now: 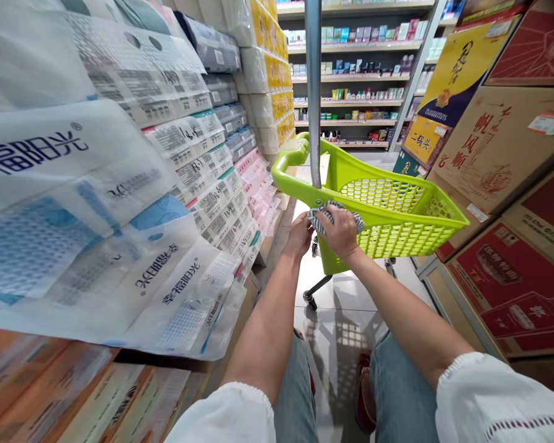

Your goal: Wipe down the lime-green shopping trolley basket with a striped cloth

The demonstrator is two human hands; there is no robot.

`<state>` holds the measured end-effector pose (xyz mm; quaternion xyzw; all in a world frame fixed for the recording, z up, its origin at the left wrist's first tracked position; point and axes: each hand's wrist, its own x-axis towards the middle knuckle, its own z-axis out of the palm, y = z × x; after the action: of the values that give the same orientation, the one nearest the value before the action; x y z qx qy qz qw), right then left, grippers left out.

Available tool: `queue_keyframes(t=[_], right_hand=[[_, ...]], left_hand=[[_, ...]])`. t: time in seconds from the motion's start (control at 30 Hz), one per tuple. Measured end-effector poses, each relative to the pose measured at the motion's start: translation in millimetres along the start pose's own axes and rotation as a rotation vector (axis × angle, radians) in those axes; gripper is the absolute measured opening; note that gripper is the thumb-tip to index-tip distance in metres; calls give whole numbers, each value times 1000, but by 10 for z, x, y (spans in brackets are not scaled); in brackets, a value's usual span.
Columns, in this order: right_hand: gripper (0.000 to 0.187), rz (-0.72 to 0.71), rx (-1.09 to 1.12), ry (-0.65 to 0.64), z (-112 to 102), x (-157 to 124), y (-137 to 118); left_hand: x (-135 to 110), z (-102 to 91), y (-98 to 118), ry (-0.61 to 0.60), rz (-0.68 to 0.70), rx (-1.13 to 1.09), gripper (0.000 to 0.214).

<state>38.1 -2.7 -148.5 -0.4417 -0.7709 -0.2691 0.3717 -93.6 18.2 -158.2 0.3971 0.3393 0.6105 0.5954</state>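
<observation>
Grey-white striped cloth (327, 209) sits bunched on the near rim of the green cart (397, 216), just beside its metal pole (313, 92). The right hand (339, 237) has its grip closed on the striped cloth. The left hand (299, 237) touches the cart alongside; whether its grip is closed cannot be told. Tissue packs (198, 178) stand left, cardboard boxes (498, 147) right.

pole (313, 92) top cut off, cloth (320, 220) half hidden

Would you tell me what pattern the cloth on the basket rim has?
The cloth has dark and white stripes, seen best in the head view.
</observation>
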Motion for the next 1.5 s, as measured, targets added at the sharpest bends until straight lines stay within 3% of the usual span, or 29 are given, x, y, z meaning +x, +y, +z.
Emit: queue_keyframes(t=[0.17, 0.27, 0.33, 0.5, 0.6, 0.73, 0.9, 1.0, 1.13, 1.23, 1.33, 1.5], right_hand=[[30, -175, -29, -228, 112, -424, 68], [30, -232, -12, -326, 77, -455, 76], [30, -218, -8, -296, 30, -326, 75], [35, 10, -31, -2, -95, 188, 12], [36, 51, -34, 60, -83, 280, -35], [36, 11, -36, 6, 42, 52, 12], [33, -170, -5, -219, 162, -461, 166], [30, -297, 12, -305, 163, -647, 220], [31, -306, 38, -273, 79, -481, 272], [35, -173, 11, -155, 1, -166, 303], [36, -119, -2, -102, 16, 25, 307], [33, -128, 10, -204, 260, -204, 295]], left_hand=[[35, -49, -16, -71, -7, -92, 22], [45, -51, -17, -63, -17, -139, 23], [43, -42, -17, -56, -17, -142, 21], [41, -20, -34, -25, -12, -149, 13], [56, -27, -55, -24, -6, -139, 12], [63, -39, -52, -32, -4, -110, 13], [45, -26, -14, -80, -10, -88, 22], [49, -21, -63, 3, 20, -86, 25], [58, -36, -290, 175, -56, 14, 24], [64, -51, -500, 188, -164, 84, 21], [92, -70, -636, 159, -132, 54, 20], [214, -163, -672, 115, -119, -4, 15]])
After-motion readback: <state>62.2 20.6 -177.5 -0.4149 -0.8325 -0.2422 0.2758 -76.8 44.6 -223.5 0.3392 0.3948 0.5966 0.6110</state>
